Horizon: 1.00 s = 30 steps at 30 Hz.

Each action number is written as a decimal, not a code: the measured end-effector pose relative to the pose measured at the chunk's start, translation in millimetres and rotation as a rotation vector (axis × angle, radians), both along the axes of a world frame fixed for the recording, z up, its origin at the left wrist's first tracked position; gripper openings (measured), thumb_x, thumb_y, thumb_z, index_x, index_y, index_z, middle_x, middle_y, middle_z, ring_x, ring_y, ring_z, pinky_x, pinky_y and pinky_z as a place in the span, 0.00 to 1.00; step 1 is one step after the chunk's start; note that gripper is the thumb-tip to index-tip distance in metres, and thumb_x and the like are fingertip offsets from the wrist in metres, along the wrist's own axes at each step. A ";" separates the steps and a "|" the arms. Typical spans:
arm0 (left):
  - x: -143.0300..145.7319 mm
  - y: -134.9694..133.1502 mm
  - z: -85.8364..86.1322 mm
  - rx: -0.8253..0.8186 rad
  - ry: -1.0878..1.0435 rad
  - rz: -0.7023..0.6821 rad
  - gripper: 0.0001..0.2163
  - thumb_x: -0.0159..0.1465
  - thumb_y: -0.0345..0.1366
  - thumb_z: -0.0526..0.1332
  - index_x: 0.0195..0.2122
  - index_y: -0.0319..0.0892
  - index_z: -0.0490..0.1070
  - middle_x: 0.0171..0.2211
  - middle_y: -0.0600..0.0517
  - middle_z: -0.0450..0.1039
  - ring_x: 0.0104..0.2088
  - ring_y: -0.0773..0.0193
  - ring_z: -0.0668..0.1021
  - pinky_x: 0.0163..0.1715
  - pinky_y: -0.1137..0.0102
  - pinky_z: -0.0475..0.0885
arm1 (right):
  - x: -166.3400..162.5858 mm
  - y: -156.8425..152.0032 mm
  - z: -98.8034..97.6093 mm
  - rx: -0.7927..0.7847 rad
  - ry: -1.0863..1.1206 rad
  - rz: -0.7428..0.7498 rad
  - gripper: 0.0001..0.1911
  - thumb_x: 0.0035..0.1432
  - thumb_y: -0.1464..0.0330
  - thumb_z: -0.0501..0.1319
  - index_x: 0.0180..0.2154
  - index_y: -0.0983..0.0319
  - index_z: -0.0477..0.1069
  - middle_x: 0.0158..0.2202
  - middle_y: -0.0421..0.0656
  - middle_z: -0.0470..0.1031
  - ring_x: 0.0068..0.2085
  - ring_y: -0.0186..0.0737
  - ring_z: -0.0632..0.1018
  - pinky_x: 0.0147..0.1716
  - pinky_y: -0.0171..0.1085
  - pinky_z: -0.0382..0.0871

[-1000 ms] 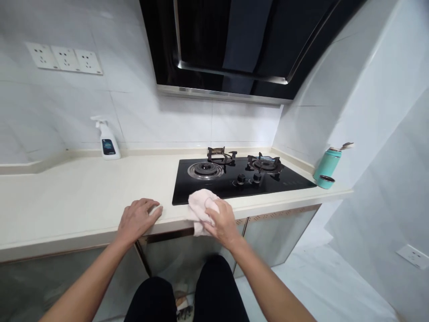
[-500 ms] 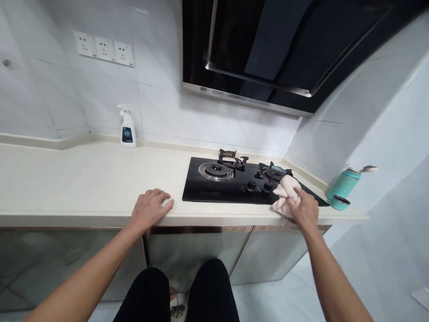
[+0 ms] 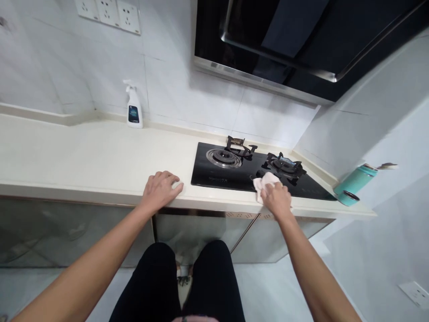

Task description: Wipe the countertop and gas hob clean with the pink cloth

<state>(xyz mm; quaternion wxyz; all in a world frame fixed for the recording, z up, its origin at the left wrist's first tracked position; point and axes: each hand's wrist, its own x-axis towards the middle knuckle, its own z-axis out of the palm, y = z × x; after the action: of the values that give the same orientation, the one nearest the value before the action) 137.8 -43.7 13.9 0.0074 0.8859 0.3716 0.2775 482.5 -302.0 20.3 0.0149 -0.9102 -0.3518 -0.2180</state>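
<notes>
My right hand (image 3: pixel 276 200) is closed on a crumpled pale pink cloth (image 3: pixel 263 183) and presses it onto the front edge of the black glass gas hob (image 3: pixel 214 174), just in front of the knobs. My left hand (image 3: pixel 160 189) lies palm down on the cream countertop (image 3: pixel 83 156) near its front edge, left of the hob, fingers loosely curled and holding nothing. The hob has two burners: the left burner (image 3: pixel 224 157) and the right burner (image 3: pixel 284 165) with its black pan support.
A white spray bottle (image 3: pixel 134 106) stands at the back wall. A teal flask (image 3: pixel 355 180) with its lid beside it sits at the counter's right end. A black range hood (image 3: pixel 301 36) hangs above the hob. Wall sockets (image 3: pixel 107 11) are top left. Cabinet fronts lie below.
My right hand with the cloth went from the hob's front left corner to its right side, then back toward the middle. The left hand stayed put. The view tilted down.
</notes>
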 end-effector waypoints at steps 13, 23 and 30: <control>-2.8 -8.8 -3.9 0.013 -0.053 -0.028 0.14 0.70 0.46 0.60 0.45 0.47 0.83 0.50 0.45 0.81 0.53 0.47 0.76 0.54 0.55 0.67 | -20.3 105.8 26.3 0.061 0.185 0.223 0.26 0.70 0.57 0.57 0.64 0.59 0.74 0.62 0.59 0.72 0.57 0.61 0.74 0.54 0.58 0.67; -4.9 -6.8 -2.1 0.018 -0.184 0.024 0.20 0.76 0.49 0.53 0.57 0.45 0.78 0.59 0.41 0.76 0.62 0.46 0.73 0.60 0.53 0.65 | -185.7 176.7 14.9 0.085 0.127 0.628 0.19 0.71 0.56 0.57 0.56 0.52 0.79 0.63 0.50 0.73 0.55 0.55 0.72 0.54 0.55 0.63; -12.6 4.4 -2.1 -0.067 -0.170 0.032 0.22 0.77 0.48 0.46 0.52 0.48 0.78 0.52 0.46 0.82 0.56 0.50 0.78 0.57 0.57 0.66 | -188.9 125.0 -7.6 0.203 0.046 0.934 0.14 0.71 0.57 0.60 0.51 0.51 0.80 0.60 0.43 0.77 0.53 0.49 0.72 0.50 0.46 0.61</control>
<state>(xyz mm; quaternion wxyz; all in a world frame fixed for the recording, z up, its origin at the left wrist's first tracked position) 125.1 -39.3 11.8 0.0640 0.8524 0.3929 0.3390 293.6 -177.0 12.8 0.2076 -0.6535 -0.6996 -0.2012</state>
